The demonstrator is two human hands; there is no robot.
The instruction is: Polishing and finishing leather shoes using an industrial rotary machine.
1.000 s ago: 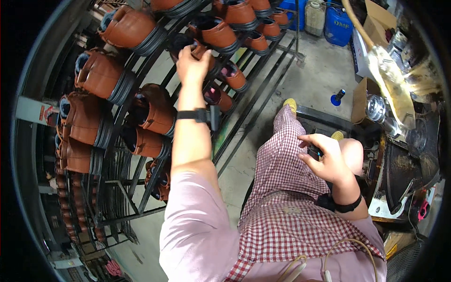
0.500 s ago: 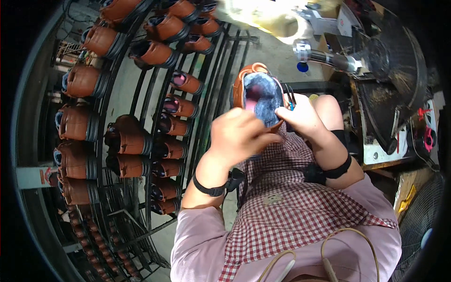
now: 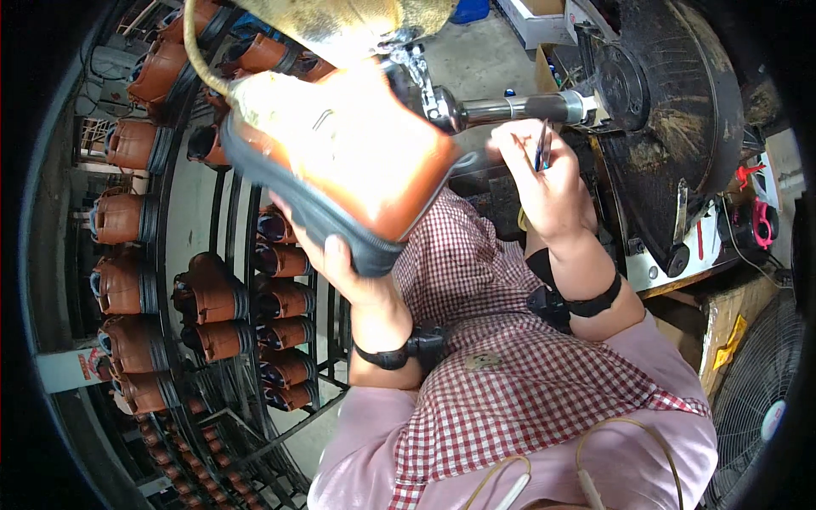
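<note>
While holding the brown shoe point(image 3: 399, 174) tipped on its side above the checked apron point(image 3: 476, 408), risks losing control of it, because of supporting it apparently from the sole side alone. Has the left hand point(image 3: 342, 276) firmly closed on the black sole point(image 3: 327, 208), with palm and fingers beneath and thumb against its lower end; could slip or twist there if pushed hard from the upper. Could also bump the steel shaft point(image 3: 484, 111) just beyond the shoe if swung outward, or catch the pale hose point(image 3: 195, 51) close to its far end; cannot tell whether touching it. Might scratch the leather with the slim dark tool point(image 3: 544, 149) if brought in carelessly, or misjudge the surface through strong glare.

Bends the left elbow, with wrist cocked back and a dark band point(image 3: 429, 344) around it. Raises the right hand point(image 3: 554, 191) from a bent forearm, grip narrow around the upright tool, with a blurred forefinger extended toward the shoe, near but apart. Has the large black machine point(image 3: 688, 144) and the desk point(image 3: 643, 259) to the right, racked shoes point(image 3: 208, 302) to the left.
</note>
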